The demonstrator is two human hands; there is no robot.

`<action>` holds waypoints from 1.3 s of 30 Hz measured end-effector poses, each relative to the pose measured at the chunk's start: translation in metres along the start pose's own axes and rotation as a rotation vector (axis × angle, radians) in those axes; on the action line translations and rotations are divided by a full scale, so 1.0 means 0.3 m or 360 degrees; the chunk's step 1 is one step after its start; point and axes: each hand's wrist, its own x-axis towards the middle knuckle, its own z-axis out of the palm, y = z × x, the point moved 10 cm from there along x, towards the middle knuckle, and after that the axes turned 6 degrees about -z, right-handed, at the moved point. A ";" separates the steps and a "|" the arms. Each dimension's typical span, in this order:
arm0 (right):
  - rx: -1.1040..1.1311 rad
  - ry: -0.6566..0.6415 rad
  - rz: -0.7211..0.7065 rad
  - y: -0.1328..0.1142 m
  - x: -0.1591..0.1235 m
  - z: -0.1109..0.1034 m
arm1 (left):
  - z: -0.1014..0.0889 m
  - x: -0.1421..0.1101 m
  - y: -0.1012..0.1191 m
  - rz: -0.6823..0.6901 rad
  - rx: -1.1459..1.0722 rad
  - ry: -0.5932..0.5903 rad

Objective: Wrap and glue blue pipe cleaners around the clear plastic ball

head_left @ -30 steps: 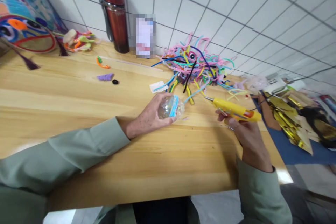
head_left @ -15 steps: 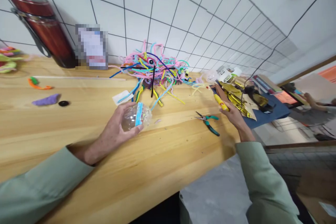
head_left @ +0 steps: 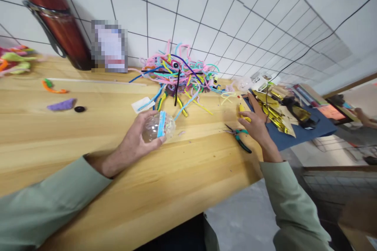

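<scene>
My left hand (head_left: 138, 137) is closed around a clear plastic ball (head_left: 151, 128) with a light blue band round its middle. Small coloured bits show at the ball's right side. Over the table's right part, my right hand (head_left: 255, 125) has its fingers round a slim yellow tube (head_left: 242, 110), partly hidden by them. Just below that hand lie green-handled pliers (head_left: 238, 137) with their jaws pointing left. Behind the ball are a white card (head_left: 143, 104) and yellow-handled pliers (head_left: 182, 108), partly under a tangled heap of coloured pipe cleaners (head_left: 179, 70).
A red thermos (head_left: 59, 23) stands against the tiled wall beside a blurred card. Toward the left lie a purple piece (head_left: 62, 104), a black disc (head_left: 79, 109) and an orange curl (head_left: 54, 87). Gold foil (head_left: 273, 113) rests on blue material at right, near a black cable (head_left: 309, 49).
My right hand has moved left and turned, with the yellow tube now lower between its fingers and closer to the green-handled pliers. My left hand keeps the ball. The view has shifted slightly.
</scene>
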 end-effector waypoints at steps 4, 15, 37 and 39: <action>0.0341 -0.0187 -0.0095 -0.322 0.055 0.084 | -0.005 -0.009 0.006 0.0063 -0.0038 0.0042; 0.1282 -0.0712 0.0283 -0.770 0.091 0.452 | -0.049 0.005 -0.071 -0.0191 -0.0553 0.0313; 0.1947 -0.0356 0.0526 -0.885 -0.016 0.302 | 0.002 0.002 0.003 0.0008 -0.0329 0.0050; 0.1823 -0.0279 0.0385 -0.911 -0.015 0.269 | 0.003 0.000 0.026 0.0086 -0.0268 0.0032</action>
